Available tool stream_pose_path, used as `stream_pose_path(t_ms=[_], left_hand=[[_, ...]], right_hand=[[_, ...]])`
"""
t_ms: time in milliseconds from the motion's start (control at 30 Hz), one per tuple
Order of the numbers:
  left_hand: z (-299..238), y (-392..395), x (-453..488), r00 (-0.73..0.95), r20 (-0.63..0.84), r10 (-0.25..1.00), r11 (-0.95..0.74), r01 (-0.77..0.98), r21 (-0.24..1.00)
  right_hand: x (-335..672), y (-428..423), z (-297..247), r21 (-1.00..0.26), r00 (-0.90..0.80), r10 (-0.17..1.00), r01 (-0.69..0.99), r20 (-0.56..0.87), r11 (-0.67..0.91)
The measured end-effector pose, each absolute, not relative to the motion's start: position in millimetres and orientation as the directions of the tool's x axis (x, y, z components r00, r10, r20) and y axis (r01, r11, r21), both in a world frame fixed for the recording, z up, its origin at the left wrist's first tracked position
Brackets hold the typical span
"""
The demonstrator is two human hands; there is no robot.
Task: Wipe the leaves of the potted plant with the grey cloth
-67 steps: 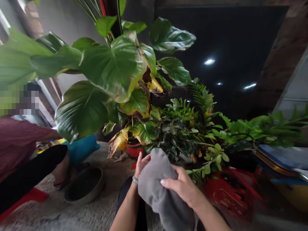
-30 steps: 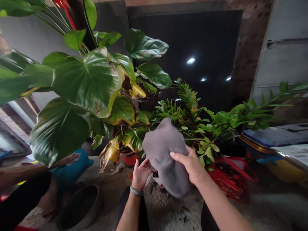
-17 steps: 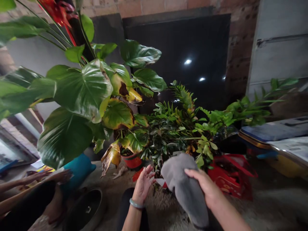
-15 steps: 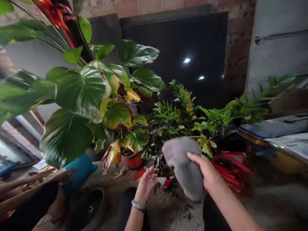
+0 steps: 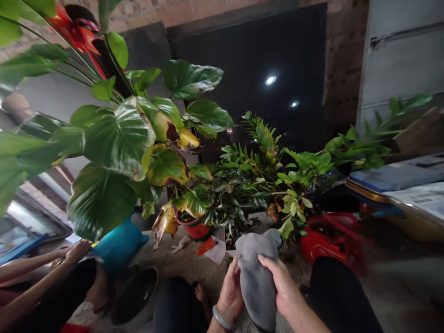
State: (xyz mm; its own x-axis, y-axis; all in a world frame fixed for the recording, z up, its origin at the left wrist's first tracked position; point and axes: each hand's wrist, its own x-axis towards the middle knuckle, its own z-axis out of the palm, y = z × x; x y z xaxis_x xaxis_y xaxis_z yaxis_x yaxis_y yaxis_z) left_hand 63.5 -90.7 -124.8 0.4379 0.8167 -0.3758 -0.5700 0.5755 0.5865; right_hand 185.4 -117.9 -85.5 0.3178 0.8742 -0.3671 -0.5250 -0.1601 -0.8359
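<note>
A soft grey plush piece (image 5: 258, 273), wide at the top with a rounded lobe at its upper right, is held upright between my hands, low in the middle of the head view. My left hand (image 5: 231, 290), with a pale bangle on the wrist, is closed against its left edge. On the other side my right hand (image 5: 281, 287) grips it, thumb lying across the front. The fingers behind the plush piece are hidden. Whether it is a toy part or something else, I cannot tell.
Potted plants (image 5: 194, 226) stand ahead of me, with big leaves (image 5: 118, 134) reaching in from the left. A red bag (image 5: 329, 240) is on the right, a dark basin (image 5: 137, 296) lower left. Another person's hands (image 5: 78, 252) are at the far left, near a teal bundle (image 5: 121, 245).
My right hand has brought the grey plush piece down and turned it more upright. My left hand, open and apart before, has moved right and taken hold of its left side.
</note>
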Motion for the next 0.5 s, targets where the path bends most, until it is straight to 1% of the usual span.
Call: stream_pose_path(t_ms=[67,133,233,300,367,433,500], left_hand=[[-117.4,-97.9,70.3,0.423,-0.401,0.812,0.582,-0.618,0.528],[-108.2,-104.0,75.1,0.354,-0.425,0.833,0.545,-0.656,0.522],[-93.8,-109.4,77.5,0.286,-0.441,0.851,0.513,-0.633,0.58],[-84.4,-110.3,75.9,0.247,-0.425,0.871,0.481,-0.607,0.632],[-76.0,-109.1,72.4,0.189,-0.397,0.898,0.426,-0.603,0.675],[-70.7,-106.2,67.1,0.157,-0.366,0.917,0.382,-0.603,0.7],[-70.0,-102.7,59.6,0.16,-0.352,0.922,0.375,-0.595,0.711]], right_hand=[[185.4,-120.5,-82.3,-0.819,0.304,0.863,-0.539,-0.405,-0.195],[186.7,-119.1,-75.6,-0.87,0.293,0.897,-0.464,-0.33,-0.169],[186.0,-120.1,-69.4,-0.95,0.235,0.954,-0.288,-0.188,-0.116],[183.8,-123.4,-68.3,-0.976,0.109,0.99,-0.209,-0.088,-0.064],[182.8,-125.2,-66.8,-0.991,-0.037,0.999,-0.136,0.008,0.003],[185.4,-121.0,-62.7,-0.996,-0.15,0.985,-0.023,0.091,0.088],[193.9,-107.8,-56.3,-0.982,-0.287,0.95,0.099,0.127,0.161]])
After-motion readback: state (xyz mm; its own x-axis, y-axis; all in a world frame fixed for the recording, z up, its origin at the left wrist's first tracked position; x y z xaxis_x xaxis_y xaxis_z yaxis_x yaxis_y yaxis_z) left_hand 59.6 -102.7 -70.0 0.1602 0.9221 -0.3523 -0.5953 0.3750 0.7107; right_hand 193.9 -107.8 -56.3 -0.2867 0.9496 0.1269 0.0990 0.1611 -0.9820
